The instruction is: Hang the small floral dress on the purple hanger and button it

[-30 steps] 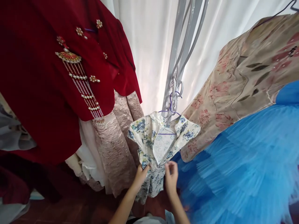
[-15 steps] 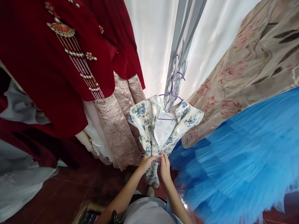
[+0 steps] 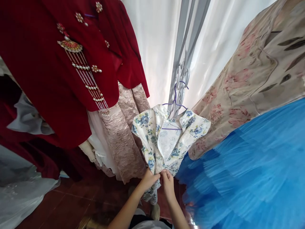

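A short-sleeved white dress point(image 3: 149, 135) with blue flowers hangs in front of me on a thin purple hanger point(image 3: 175, 101). Its front gapes from the collar down to about mid-height. My left hand point(image 3: 150, 179) grips the left front edge just below that gap, thumb pointing right. Close beside it, the fingers of my right hand point(image 3: 167, 178) pinch the right front edge, and the fingertips of both hands almost meet. Whatever fastening lies between the fingers is too small to make out. The lower part of the dress hangs below my hands.
A dark red jacket point(image 3: 107, 73) with a beaded tassel point(image 3: 87, 76) hangs at left, over a pale pink brocade skirt point(image 3: 119, 136). To the right hang a beige floral garment point(image 3: 228, 86) and a blue ruffled skirt point(image 3: 250, 165). The purple hanger's hook is at a grey metal post point(image 3: 177, 44).
The whole view has shifted, so the garments and my hands appear lower. My right fingers have closed into a tighter pinch beside the left thumb, still at the dress front.
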`<state>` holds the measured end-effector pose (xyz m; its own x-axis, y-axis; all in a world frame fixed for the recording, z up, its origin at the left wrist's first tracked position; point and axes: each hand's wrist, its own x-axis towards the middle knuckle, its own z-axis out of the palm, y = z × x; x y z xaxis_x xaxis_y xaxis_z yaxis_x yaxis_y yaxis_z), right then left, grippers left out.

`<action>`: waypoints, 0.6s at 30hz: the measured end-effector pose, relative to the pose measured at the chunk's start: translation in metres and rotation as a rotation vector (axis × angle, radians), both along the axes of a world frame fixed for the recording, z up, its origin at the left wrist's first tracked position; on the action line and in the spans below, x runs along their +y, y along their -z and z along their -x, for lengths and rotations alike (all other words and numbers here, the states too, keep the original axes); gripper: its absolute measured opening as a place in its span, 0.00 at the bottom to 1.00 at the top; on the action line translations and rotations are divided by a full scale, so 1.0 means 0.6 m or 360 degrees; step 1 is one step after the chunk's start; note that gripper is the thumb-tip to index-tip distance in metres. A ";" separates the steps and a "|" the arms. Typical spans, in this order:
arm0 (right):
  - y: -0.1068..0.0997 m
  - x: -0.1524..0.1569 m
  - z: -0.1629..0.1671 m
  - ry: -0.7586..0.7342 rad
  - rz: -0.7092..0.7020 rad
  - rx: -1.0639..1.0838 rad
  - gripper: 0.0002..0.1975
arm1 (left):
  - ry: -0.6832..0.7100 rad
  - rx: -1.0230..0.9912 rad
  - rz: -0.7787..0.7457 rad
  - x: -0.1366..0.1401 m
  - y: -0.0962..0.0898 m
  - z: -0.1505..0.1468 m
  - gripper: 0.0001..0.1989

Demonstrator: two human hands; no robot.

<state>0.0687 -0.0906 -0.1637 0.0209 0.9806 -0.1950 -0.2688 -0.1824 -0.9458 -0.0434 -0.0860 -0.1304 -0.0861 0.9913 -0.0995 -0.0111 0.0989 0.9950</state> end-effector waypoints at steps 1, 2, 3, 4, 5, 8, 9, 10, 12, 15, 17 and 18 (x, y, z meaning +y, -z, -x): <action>0.001 -0.001 -0.001 0.0029 0.0028 0.0027 0.26 | 0.0006 0.0009 -0.0005 0.000 0.000 -0.001 0.23; 0.001 -0.001 -0.004 0.0031 0.0044 0.0033 0.26 | -0.0005 0.0007 -0.0005 0.001 0.001 -0.002 0.22; -0.001 0.001 -0.008 0.0012 0.0052 0.0024 0.26 | -0.0025 0.0001 0.0000 0.002 0.003 -0.003 0.22; -0.006 0.004 -0.011 -0.0010 0.0059 0.0009 0.25 | -0.0041 -0.0004 0.0005 0.004 0.006 -0.003 0.22; -0.015 0.008 -0.014 -0.0036 0.0066 -0.0004 0.25 | -0.0040 -0.0006 0.0004 0.007 0.009 -0.003 0.22; -0.061 0.034 -0.013 -0.0037 0.0057 0.0019 0.23 | 0.0029 0.0018 -0.0004 0.019 0.027 -0.001 0.22; -0.084 0.047 -0.011 -0.0005 0.0029 0.0041 0.23 | 0.0040 0.0022 -0.0001 0.024 0.034 0.001 0.22; -0.111 0.063 -0.008 0.0039 -0.0016 0.0063 0.22 | 0.0035 0.0030 0.0012 0.030 0.042 0.003 0.23; -0.172 0.100 -0.002 0.0129 -0.0150 0.0094 0.20 | 0.0012 0.0071 0.0065 0.041 0.055 0.010 0.25; -0.273 0.160 0.007 0.0226 -0.0382 0.0126 0.18 | 0.0034 0.0173 0.0158 0.057 0.066 0.023 0.28; -0.336 0.195 0.012 0.0256 -0.0516 0.0145 0.17 | 0.0081 0.0274 0.0199 0.067 0.068 0.030 0.31; -0.363 0.210 0.015 0.0253 -0.0568 0.0156 0.17 | 0.0116 0.0339 0.0216 0.072 0.067 0.033 0.32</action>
